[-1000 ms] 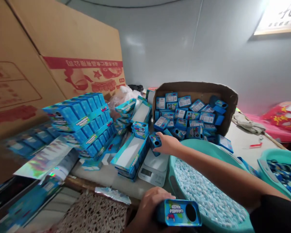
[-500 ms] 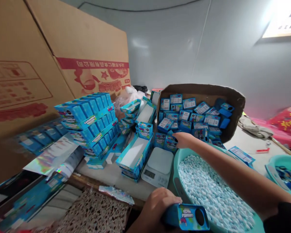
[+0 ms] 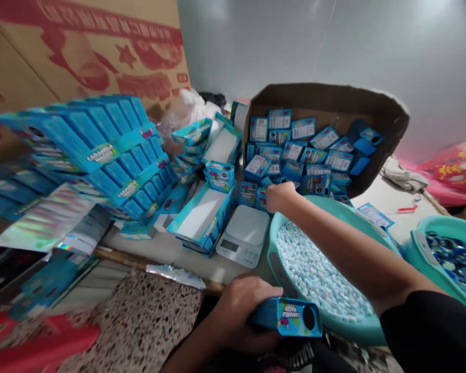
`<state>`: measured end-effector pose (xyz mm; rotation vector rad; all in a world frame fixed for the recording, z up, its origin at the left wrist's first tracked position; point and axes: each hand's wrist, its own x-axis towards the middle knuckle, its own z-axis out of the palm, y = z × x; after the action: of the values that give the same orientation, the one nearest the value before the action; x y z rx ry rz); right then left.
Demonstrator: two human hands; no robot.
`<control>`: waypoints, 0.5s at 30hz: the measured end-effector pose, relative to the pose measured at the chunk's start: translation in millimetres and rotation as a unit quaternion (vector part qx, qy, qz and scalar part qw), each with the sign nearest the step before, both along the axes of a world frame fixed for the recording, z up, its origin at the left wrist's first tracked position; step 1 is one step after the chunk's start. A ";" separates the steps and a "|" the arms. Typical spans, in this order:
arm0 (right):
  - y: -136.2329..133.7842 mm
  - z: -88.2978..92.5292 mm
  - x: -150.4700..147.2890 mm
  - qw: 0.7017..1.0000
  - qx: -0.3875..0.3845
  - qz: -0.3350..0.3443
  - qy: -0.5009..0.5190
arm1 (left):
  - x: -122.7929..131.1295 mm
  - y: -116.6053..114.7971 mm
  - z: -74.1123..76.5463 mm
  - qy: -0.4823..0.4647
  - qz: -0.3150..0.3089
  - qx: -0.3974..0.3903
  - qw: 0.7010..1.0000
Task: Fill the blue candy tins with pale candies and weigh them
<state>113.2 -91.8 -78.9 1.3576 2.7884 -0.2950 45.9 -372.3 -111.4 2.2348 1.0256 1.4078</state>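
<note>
My left hand [image 3: 243, 305], low in the middle, is wrapped round a blue candy box [image 3: 287, 316] that lies sideways beyond the table's front edge. My right hand [image 3: 278, 197] reaches over a teal basin [image 3: 274, 259] of pale wrapped sweets. Its curled fingers are at a small blue box [image 3: 261, 197] beside the white scale [image 3: 243, 235]; the fingertips are partly hidden. Another blue box [image 3: 247, 192] stands just left of it. Left of the scale lies a long blue display tray [image 3: 196, 216] with one box [image 3: 219, 176] at its far end.
A cardboard carton [image 3: 322, 98] full of blue boxes leans behind the basin. Filled display trays [image 3: 112, 150] are stacked at left, before a large carton [image 3: 112, 46]. Another teal basin [image 3: 419, 243] with dark blue pieces sits at right. A red object [image 3: 62, 344] shows at lower left.
The view has tilted down and shifted. My right hand has closed in around the small box beside the scale. My left hand still holds its box.
</note>
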 end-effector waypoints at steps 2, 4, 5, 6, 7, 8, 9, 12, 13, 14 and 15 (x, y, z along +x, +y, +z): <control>-4.4 -1.9 -7.1 0.997 -0.016 -0.036 -0.060 | 0.0 0.7 0.3 -0.002 -0.009 -0.015 1.000; -11.3 2.4 -9.8 0.991 -0.014 -0.065 -0.116 | -0.5 1.8 -1.3 -0.002 -0.021 -0.018 1.000; -14.8 6.9 -8.7 0.989 -0.009 -0.068 -0.133 | -1.1 2.3 -2.5 -0.001 -0.027 -0.016 1.000; -18.2 12.8 -5.6 0.987 -0.005 -0.068 -0.143 | -2.0 2.7 -3.9 0.003 -0.032 -0.014 0.999; -21.5 19.7 -0.6 0.988 0.000 -0.064 -0.144 | -3.3 3.1 -5.4 0.007 -0.033 -0.013 0.999; -24.9 27.2 6.2 0.989 0.006 -0.055 -0.135 | -4.8 3.5 -6.8 0.010 -0.033 -0.012 0.999; -28.7 34.7 14.5 0.991 0.013 -0.045 -0.122 | -6.6 4.0 -8.2 0.011 -0.028 -0.011 0.999; -45.1 55.2 45.7 0.997 0.024 0.020 -0.074 | -12.0 6.2 -12.4 -0.009 0.000 -0.008 1.000; -52.6 60.4 56.8 0.997 0.012 0.052 -0.060 | -13.4 7.5 -13.7 -0.020 0.014 -0.010 1.000; -61.0 64.6 67.8 0.995 -0.002 0.085 -0.047 | -14.4 9.0 -14.7 -0.030 0.025 -0.013 0.999; -69.9 67.6 78.5 0.993 -0.019 0.116 -0.030 | -15.0 10.9 -15.2 -0.040 0.031 -0.011 0.999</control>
<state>191.7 -161.7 -11.3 1.0032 2.8370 -0.2912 30.9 -361.4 -126.6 2.1288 1.0882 1.4918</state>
